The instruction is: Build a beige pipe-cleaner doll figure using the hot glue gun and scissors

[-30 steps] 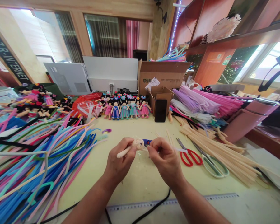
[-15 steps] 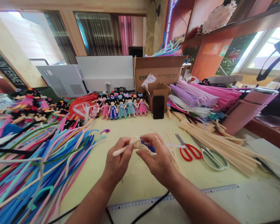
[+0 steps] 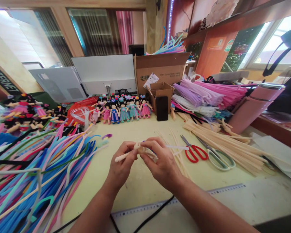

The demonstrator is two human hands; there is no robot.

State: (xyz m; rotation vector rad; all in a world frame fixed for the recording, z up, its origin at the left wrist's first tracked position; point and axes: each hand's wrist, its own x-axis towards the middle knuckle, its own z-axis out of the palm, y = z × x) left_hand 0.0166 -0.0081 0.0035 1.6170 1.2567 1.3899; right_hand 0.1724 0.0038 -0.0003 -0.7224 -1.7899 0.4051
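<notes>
My left hand point(image 3: 122, 161) pinches a cream pipe-cleaner piece point(image 3: 139, 148) between thumb and fingers. The piece is wound into a rounded lump, and one fuzzy end sticks out past my left thumb. Closed on the other side of the same piece is my right hand point(image 3: 161, 161), its thumb below and fingers curled over. A bit of blue shows under the right fingers, too covered to make out. Beyond my right hand a thin whitish strip point(image 3: 178, 147) reaches toward the red-handled scissors point(image 3: 196, 152); whether it joins the piece is hidden.
Loose coloured pipe cleaners point(image 3: 63, 168) heap on the left. Finished dolls point(image 3: 122, 110) stand at the back beside a black phone point(image 3: 162, 108). To the right lie green-handled scissors point(image 3: 220, 159), cream pipe cleaners point(image 3: 228, 145) and a pink flask point(image 3: 257, 106). A ruler point(image 3: 157, 206) crosses the front.
My right fingers have curled further over the piece, covering most of the blue part that showed before. The view has shifted slightly. Both hands keep their hold.
</notes>
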